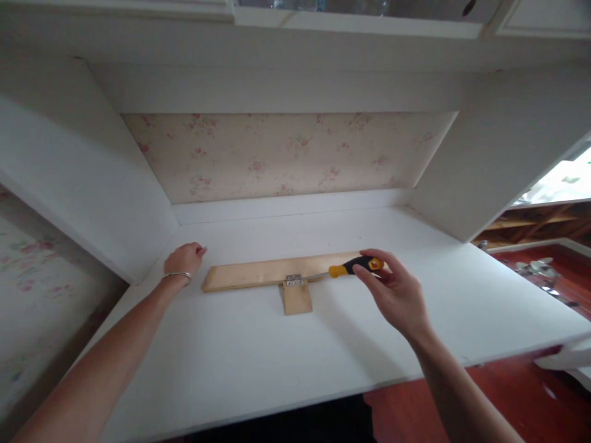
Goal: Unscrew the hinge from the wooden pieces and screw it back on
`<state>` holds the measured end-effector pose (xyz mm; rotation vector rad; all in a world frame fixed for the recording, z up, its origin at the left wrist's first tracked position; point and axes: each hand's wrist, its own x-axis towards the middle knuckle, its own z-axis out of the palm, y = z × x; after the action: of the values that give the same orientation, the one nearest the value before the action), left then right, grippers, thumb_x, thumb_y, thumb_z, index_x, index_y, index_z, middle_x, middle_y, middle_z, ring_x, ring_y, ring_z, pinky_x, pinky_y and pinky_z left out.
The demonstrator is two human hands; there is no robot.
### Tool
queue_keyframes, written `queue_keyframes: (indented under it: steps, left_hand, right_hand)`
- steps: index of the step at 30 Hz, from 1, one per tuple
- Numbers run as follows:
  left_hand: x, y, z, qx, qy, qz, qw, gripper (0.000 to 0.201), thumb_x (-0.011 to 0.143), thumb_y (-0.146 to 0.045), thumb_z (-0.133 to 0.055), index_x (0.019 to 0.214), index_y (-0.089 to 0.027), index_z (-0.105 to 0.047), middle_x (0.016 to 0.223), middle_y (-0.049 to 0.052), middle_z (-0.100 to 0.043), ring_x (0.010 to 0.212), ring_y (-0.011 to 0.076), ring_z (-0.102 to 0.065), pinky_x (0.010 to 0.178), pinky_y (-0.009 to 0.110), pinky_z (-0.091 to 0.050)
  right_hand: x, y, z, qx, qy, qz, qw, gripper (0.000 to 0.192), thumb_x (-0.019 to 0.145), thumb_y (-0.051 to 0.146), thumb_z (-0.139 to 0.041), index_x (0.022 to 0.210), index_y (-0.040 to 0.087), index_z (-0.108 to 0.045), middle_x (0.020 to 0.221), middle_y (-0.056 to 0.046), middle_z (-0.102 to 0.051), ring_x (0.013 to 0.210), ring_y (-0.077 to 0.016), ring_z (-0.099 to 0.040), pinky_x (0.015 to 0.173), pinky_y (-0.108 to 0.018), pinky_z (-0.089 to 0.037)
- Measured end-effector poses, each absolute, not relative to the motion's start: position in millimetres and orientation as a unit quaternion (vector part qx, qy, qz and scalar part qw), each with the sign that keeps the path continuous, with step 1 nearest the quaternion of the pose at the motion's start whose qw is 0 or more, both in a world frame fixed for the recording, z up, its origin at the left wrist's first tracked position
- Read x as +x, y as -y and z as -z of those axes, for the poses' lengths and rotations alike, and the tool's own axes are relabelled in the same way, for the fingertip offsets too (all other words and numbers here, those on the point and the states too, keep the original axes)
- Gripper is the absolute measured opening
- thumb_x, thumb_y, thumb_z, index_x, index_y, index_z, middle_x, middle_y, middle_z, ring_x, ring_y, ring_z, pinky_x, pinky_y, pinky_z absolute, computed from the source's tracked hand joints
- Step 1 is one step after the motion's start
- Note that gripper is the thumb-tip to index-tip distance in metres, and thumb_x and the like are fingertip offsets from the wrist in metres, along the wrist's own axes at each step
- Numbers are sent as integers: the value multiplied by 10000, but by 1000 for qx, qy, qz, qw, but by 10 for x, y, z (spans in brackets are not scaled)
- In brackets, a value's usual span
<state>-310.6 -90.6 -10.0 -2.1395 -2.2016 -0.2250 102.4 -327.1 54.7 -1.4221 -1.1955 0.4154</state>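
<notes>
Far left: left hand [184,258] is posed at the left end of the white countertop [221,369]; contact with it can't be told. Thumb and index are pressed together, a small item [205,248] apparently pinched at the tips. Too small to identify; a screw is suspected. A bracelet [176,274] is worn at that wrist.

Next, apart from the hand: long wooden strip [249,273], laid lengthwise across the countertop. Metal hinge [294,280] is located at its near edge, about mid-length, with short wooden piece [298,299] projecting from it toward the person, roughly a T. Which hinge holes are filled can't be read.

Right: screwdriver [351,267], yellow/black handle, shaft aimed left, tip at the hinge's right end. Seating in a screw can't be confirmed. Handle is gripped by right hand [397,292], thumb against fingers.

Step in hand, as judged: hinge screw work; driving in vs backing out can't be told. Next move is judged to call for the tip squared to a screw, the shaft raised steeper, and the joint steadied, since neither wooden part is hand-held. Slip risk otherwise.
</notes>
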Motion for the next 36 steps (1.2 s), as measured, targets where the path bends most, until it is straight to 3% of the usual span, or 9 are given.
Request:
queue_keyframes:
  steps: [9, 20, 27, 29, 32, 34, 36]
  left_hand:
    - [-3347, 746, 340, -681, 729, 57, -17, 409, 837, -462, -419, 1005, -193, -678, 1077, 127, -647, 930, 277, -598, 692, 318, -436]
    - [-3433, 661, 374, -670, 734, 91, -52, 394, 811, -475, -459, 972, -190, -677, 1078, 108, -653, 941, 285, -599, 712, 329, -436]
    - [-3117, 1246, 37, -674, 689, 266, -9, 362, 870, -402, -374, 957, -177, -644, 1030, 76, -660, 922, 231, -604, 792, 300, -434]
    - [-2899, 1627, -60, -692, 659, 286, -73, 350, 854, -435, -409, 944, -189, -641, 923, 49, -678, 803, 199, -623, 742, 275, -449]
    - [-2529, 2215, -112, -706, 595, 221, -314, 426, 834, -528, -423, 1000, -189, -622, 660, 16, -639, 568, 157, -590, 515, 234, -431]
    - [-2288, 2491, -79, -671, 552, 184, -460, 460, 813, -529, -465, 1087, -177, -580, 766, 41, -656, 532, 139, -581, 402, 209, -374]
    - [-2072, 2624, -17, -611, 523, 191, -562, 455, 800, -488, -510, 1117, -166, -551, 1033, 99, -632, 552, 117, -592, 360, 195, -352]
  right_hand:
    - [835, 3199, -659, -623, 587, -89, 509, 308, 800, 368, -602, 1083, 247, -605, 1115, -61, -583, 832, -168, -623, 704, -308, -580]
    - [685, 3144, -812, -617, 625, -64, 474, 340, 802, 348, -599, 1128, 252, -598, 1148, -48, -577, 871, -166, -621, 731, -302, -585]
    - [713, 3092, -790, -626, 613, -54, 478, 349, 807, 367, -581, 1133, 242, -595, 1140, -58, -577, 874, -179, -615, 736, -330, -587]
    - [723, 3083, -801, -625, 617, -55, 476, 346, 809, 368, -576, 1130, 240, -594, 1127, -57, -582, 869, -175, -611, 745, -330, -583]
    - [702, 3090, -873, -620, 647, -50, 442, 336, 822, 354, -557, 1138, 242, -586, 1143, -58, -580, 871, -172, -609, 766, -330, -567]
    - [655, 3096, -960, -609, 684, -37, 400, 327, 842, 326, -528, 1156, 246, -572, 1178, -57, -570, 893, -172, -608, 791, -330, -546]
    - [583, 3089, -1067, -582, 734, -26, 350, 336, 860, 291, -495, 1189, 248, -546, 1221, -56, -554, 939, -173, -600, 829, -328, -514]
